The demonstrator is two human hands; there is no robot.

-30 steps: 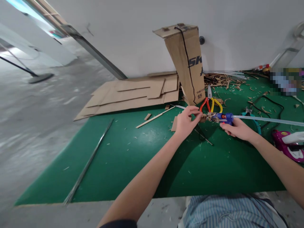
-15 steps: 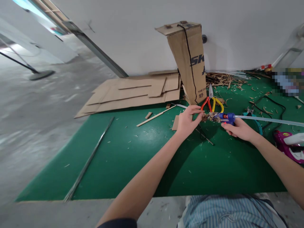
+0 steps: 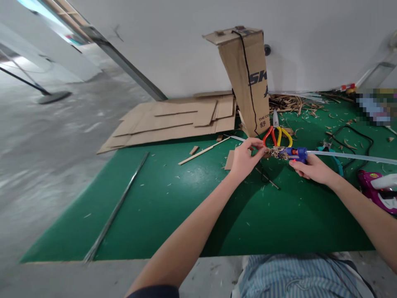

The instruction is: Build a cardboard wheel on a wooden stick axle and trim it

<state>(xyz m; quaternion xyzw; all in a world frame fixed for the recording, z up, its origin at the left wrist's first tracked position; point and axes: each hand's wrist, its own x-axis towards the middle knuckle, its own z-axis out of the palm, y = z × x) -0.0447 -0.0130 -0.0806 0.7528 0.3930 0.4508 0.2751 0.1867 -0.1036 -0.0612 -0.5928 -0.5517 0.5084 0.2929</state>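
My right hand (image 3: 310, 169) is wrapped round a blue glue gun (image 3: 297, 154), with a long translucent glue stick (image 3: 350, 157) running out of its back to the right. The gun's front end meets a small tangle of brown fibres (image 3: 278, 152). On the left side of that tangle, my left hand (image 3: 246, 157) pinches a small brown piece between thumb and fingers; its shape is mostly hidden. Just behind the hands lie pliers (image 3: 276, 124) with one red and one yellow handle. A thin dark stick (image 3: 269, 180) rests below my left hand.
A tall cardboard box (image 3: 248, 82) stands behind the hands. Flat cardboard sheets (image 3: 173, 120) lie left of it, brown scraps (image 3: 291, 103) right. A wire bundle (image 3: 119, 205) crosses the green table (image 3: 173, 215) at left; a magenta tool (image 3: 374, 188) lies at right.
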